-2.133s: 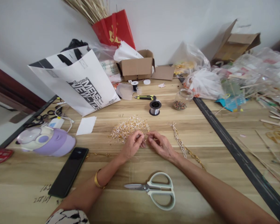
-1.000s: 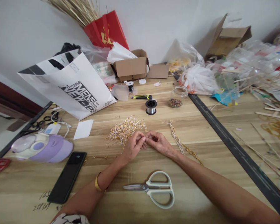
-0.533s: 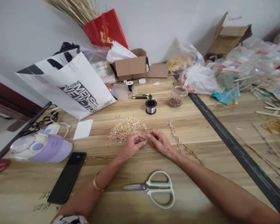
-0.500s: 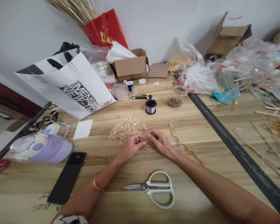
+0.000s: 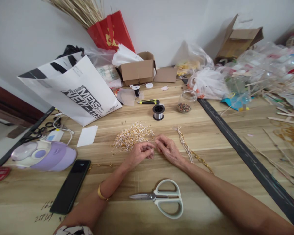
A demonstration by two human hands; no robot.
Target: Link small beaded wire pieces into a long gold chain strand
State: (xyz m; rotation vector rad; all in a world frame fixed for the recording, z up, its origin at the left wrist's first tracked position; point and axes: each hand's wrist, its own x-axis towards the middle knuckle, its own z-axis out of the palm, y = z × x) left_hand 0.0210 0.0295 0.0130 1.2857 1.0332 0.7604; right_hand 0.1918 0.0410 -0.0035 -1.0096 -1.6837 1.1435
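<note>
My left hand (image 5: 141, 153) is closed in a pinch beside a pile of small gold and clear beads (image 5: 131, 137). A tiny gold-coloured piece (image 5: 153, 149) shows at its fingertips. Just to the right, my right hand (image 5: 168, 148) is also pinched, its fingertips turned toward the left ones; what it holds is too small to make out. Right of that hand lie beaded strands (image 5: 186, 143), silvery and gold. Scissors with pale handles (image 5: 170, 199) rest in front of both wrists. A spool of clear line (image 5: 158, 112) stands beyond the hands.
Behind the spool lies a yellow-black utility knife (image 5: 148, 101). A glass jar of beads (image 5: 186, 101) stands to the right. On the left are a phone (image 5: 70, 186), a purple-white bottle (image 5: 45, 155) and a large white bag (image 5: 75, 91). Cardboard boxes (image 5: 137, 70) and plastic bags (image 5: 208, 83) line the back.
Both hands stay almost in place. The left fingers have opened slightly from each other, showing the tiny gold piece more plainly; the other things have not moved.
</note>
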